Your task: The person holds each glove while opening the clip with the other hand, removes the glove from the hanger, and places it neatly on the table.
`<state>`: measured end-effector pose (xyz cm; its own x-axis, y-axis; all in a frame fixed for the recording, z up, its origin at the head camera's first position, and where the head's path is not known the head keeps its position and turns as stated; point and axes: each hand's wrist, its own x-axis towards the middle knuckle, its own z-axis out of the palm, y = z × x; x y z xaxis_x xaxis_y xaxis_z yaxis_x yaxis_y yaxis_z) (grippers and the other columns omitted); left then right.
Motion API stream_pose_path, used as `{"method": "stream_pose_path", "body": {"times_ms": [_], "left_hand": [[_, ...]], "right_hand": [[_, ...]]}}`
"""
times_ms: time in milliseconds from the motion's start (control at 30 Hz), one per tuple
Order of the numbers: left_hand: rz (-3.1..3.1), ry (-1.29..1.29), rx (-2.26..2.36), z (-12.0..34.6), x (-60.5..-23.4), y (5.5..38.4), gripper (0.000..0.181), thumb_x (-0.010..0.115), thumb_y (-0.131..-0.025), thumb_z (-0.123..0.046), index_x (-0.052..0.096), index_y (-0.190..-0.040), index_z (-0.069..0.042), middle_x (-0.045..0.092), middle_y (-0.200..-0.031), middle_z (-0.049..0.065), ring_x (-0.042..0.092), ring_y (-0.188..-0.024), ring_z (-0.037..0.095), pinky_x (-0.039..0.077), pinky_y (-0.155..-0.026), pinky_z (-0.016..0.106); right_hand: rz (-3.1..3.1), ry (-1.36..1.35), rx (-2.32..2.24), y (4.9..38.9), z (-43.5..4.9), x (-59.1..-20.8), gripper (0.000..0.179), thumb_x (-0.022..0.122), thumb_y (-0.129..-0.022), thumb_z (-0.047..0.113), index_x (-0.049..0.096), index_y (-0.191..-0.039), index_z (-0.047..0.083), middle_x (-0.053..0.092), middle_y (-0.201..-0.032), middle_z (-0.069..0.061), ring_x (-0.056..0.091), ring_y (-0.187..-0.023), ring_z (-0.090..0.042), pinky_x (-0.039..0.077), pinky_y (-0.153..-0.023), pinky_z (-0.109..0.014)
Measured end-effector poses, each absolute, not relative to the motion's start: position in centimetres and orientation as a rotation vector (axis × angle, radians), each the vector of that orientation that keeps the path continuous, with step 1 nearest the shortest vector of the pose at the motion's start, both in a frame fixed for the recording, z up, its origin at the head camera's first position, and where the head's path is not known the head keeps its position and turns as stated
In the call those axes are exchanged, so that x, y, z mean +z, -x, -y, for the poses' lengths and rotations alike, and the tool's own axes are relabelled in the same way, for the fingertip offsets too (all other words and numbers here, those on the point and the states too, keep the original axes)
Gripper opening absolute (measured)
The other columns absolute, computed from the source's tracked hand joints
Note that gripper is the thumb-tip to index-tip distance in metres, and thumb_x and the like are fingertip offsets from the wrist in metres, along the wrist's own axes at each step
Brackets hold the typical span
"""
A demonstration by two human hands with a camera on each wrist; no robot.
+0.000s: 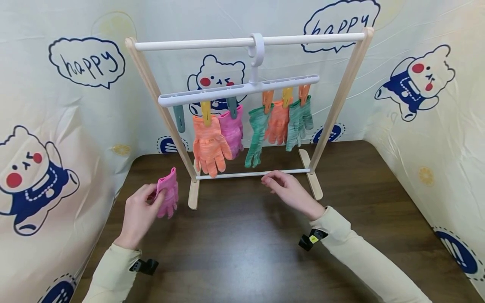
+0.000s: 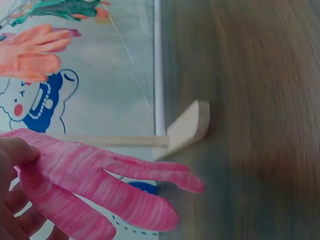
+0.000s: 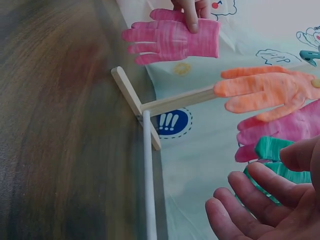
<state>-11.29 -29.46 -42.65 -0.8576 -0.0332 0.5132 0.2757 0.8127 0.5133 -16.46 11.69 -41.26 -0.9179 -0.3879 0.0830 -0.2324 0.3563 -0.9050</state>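
My left hand [image 1: 141, 210] pinches a pink knit glove [image 1: 168, 193] near its cuff, thumb on one side, left of the rack. In the left wrist view the glove's fingers [image 2: 135, 200] hang loose. My right hand [image 1: 289, 191] holds nothing; its fingers are loosely bent in front of the rack's lower bar. From a pale hanger [image 1: 235, 90] several gloves hang by clips: an orange glove [image 1: 211, 145], a pink glove [image 1: 232, 132], a green glove [image 1: 257, 134], another orange glove [image 1: 278, 122] and green gloves [image 1: 297, 124]. A teal clip [image 1: 179, 118] at the hanger's left end holds no glove.
The wooden rack [image 1: 342, 99] stands at the back of a dark brown table [image 1: 242, 252], its white top rod [image 1: 197, 43] carrying the hanger's hook. Its feet [image 1: 193, 195] reach forward on the tabletop. A printed cloth [image 1: 424, 139] surrounds the table's back and sides.
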Motion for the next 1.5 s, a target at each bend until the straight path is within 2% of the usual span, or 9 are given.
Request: {"method": "stream_pose_path", "body": {"times_ms": [67, 167, 267, 400, 767, 967, 1167, 1333, 1500], "left_hand": [[2.490, 0.178, -0.750, 29.9, -42.7, 11.6, 0.010, 0.074, -0.093, -0.005, 0.074, -0.102, -0.001, 0.070, -0.089, 0.012, 0.062, -0.075, 0.024, 0.043, -0.070, 0.011], [2.501, 0.182, -0.660, 30.5, -42.6, 11.9, 0.011, 0.075, -0.092, -0.005, 0.075, -0.103, -0.001, 0.071, -0.089, 0.014, 0.063, -0.072, 0.027, 0.048, -0.066, 0.029], [2.500, 0.213, -0.573, 31.1, -42.6, 12.2, 0.013, 0.075, -0.090, -0.003, 0.075, -0.103, -0.001, 0.071, -0.091, 0.016, 0.064, -0.072, 0.030, 0.051, -0.062, 0.046], [2.488, 0.277, -0.450, 31.9, -42.8, 13.0, 0.015, 0.079, -0.087, -0.002, 0.075, -0.101, -0.002, 0.071, -0.092, 0.018, 0.065, -0.073, 0.038, 0.051, -0.061, 0.056], [2.614, 0.333, -0.237, 32.3, -44.7, 14.4, 0.026, 0.090, -0.077, -0.004, 0.078, -0.100, -0.002, 0.071, -0.093, 0.019, 0.062, -0.083, 0.039, 0.048, -0.069, 0.056], [2.670, 0.335, -0.211, 31.9, -45.5, 14.8, 0.025, 0.089, -0.078, -0.004, 0.078, -0.100, -0.002, 0.070, -0.091, 0.018, 0.062, -0.082, 0.038, 0.048, -0.068, 0.054], [2.774, 0.338, -0.136, 31.7, -46.8, 14.8, 0.020, 0.087, -0.081, -0.004, 0.079, -0.099, -0.003, 0.072, -0.089, 0.018, 0.063, -0.081, 0.038, 0.047, -0.068, 0.054], [2.897, 0.319, -0.084, 31.5, -47.4, 14.9, 0.016, 0.084, -0.084, -0.006, 0.079, -0.099, -0.005, 0.075, -0.094, 0.020, 0.066, -0.087, 0.041, 0.049, -0.072, 0.058], [2.973, 0.319, -0.067, 31.4, -47.8, 14.9, 0.015, 0.084, -0.085, -0.008, 0.077, -0.098, -0.005, 0.075, -0.095, 0.022, 0.070, -0.090, 0.043, 0.049, -0.078, 0.067]], "right_hand": [[-2.461, 0.559, -1.604, 16.4, -11.7, -41.4, 0.026, 0.055, -0.109, 0.017, 0.068, -0.122, -0.001, 0.072, -0.117, -0.014, 0.068, -0.102, -0.023, 0.058, -0.089, -0.049], [-2.457, 0.571, -1.599, 16.4, -11.8, -41.6, 0.025, 0.055, -0.109, 0.017, 0.068, -0.122, 0.000, 0.072, -0.117, -0.014, 0.068, -0.102, -0.024, 0.056, -0.092, -0.057], [-2.465, 0.582, -1.592, 16.5, -11.9, -41.7, 0.025, 0.055, -0.109, 0.018, 0.068, -0.121, 0.000, 0.073, -0.116, -0.014, 0.069, -0.103, -0.024, 0.057, -0.091, -0.054], [-2.480, 0.574, -1.574, 16.5, -12.0, -41.7, 0.026, 0.055, -0.109, 0.018, 0.068, -0.121, -0.001, 0.073, -0.116, -0.015, 0.069, -0.103, -0.024, 0.058, -0.089, -0.049], [-2.484, 0.595, -1.549, 16.6, -12.4, -42.1, 0.027, 0.054, -0.109, 0.017, 0.067, -0.122, -0.002, 0.072, -0.118, -0.016, 0.068, -0.103, -0.025, 0.059, -0.088, -0.049], [-2.470, 0.566, -1.557, 16.6, -12.5, -42.2, 0.026, 0.054, -0.109, 0.019, 0.068, -0.122, 0.001, 0.072, -0.118, -0.014, 0.068, -0.102, -0.024, 0.057, -0.090, -0.054], [-2.479, 0.592, -1.537, 16.6, -12.7, -42.4, 0.026, 0.055, -0.109, 0.020, 0.068, -0.122, 0.001, 0.072, -0.116, -0.013, 0.067, -0.098, -0.021, 0.059, -0.087, -0.046], [-2.485, 0.598, -1.526, 16.7, -12.8, -42.6, 0.027, 0.056, -0.108, 0.020, 0.069, -0.121, 0.000, 0.072, -0.114, -0.012, 0.067, -0.095, -0.019, 0.059, -0.086, -0.045], [-2.485, 0.590, -1.533, 16.6, -12.7, -42.7, 0.026, 0.056, -0.108, 0.019, 0.070, -0.120, 0.000, 0.072, -0.110, -0.011, 0.067, -0.092, -0.018, 0.059, -0.084, -0.042]]}}
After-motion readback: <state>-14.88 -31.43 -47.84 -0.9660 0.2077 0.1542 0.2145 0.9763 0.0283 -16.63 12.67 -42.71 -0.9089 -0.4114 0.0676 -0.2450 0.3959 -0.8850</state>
